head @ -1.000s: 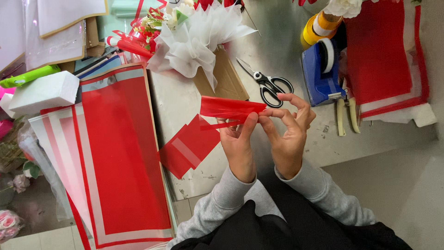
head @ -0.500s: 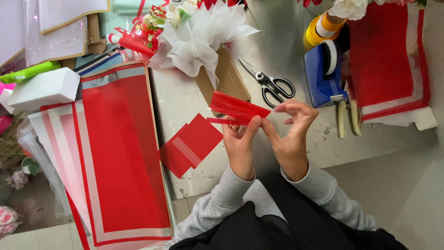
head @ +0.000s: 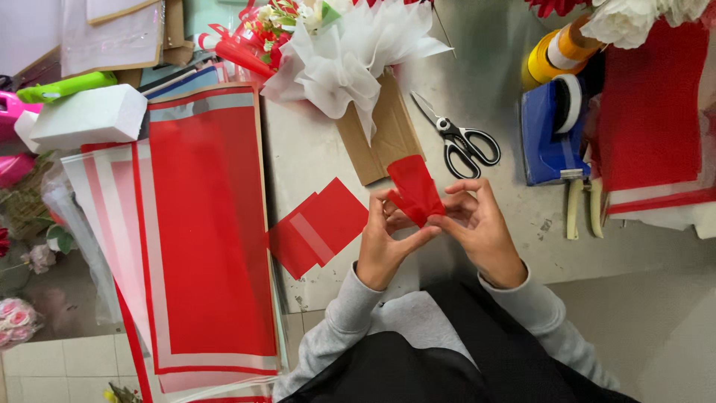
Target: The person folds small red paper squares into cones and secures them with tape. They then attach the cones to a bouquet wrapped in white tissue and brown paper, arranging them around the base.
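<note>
Both my hands pinch a small sheet of red translucent paper (head: 415, 188), gathered at its bottom and fanning upward. My left hand (head: 389, 242) grips it from the left with thumb and fingers. My right hand (head: 481, 227) holds it from the right. Just to the left of my left hand, several flat red paper squares (head: 319, 226) lie on the grey table (head: 313, 142).
Black-handled scissors (head: 462, 138) lie beyond my hands. A white-wrapped bouquet (head: 343, 63) on a brown paper piece (head: 380, 142) sits at the back. A blue tape dispenser (head: 548, 134), pliers (head: 582, 205) and red sheets (head: 652, 112) are right. Large red-and-white sheets (head: 201, 231) hang left.
The red paper went from a flat horizontal folded strip to a gathered piece standing upright between my fingers. Both hands stayed in about the same spot above the table edge.
</note>
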